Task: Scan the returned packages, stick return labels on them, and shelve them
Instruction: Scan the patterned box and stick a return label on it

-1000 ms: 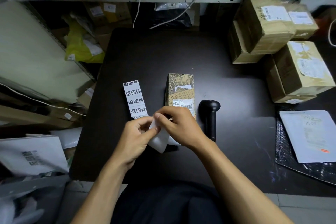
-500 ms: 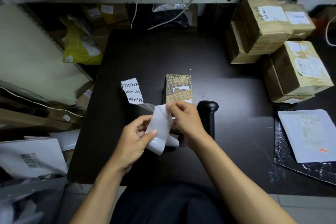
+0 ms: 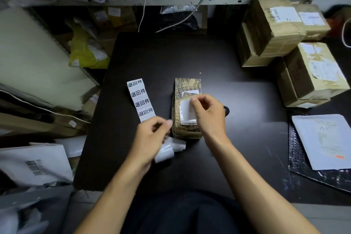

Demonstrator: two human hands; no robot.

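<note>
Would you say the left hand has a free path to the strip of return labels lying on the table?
Probably yes: the left hand is right at the near end of the label strip, with nothing between them.

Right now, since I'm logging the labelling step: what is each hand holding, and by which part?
The right hand pinches the white label at its top edge, over the package. The left hand holds the label strip at its near end.

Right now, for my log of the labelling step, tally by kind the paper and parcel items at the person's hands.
Patterned package: 1
Return-label strip: 1
Peeled white label: 1
Curled backing paper: 1
Total: 4
</note>
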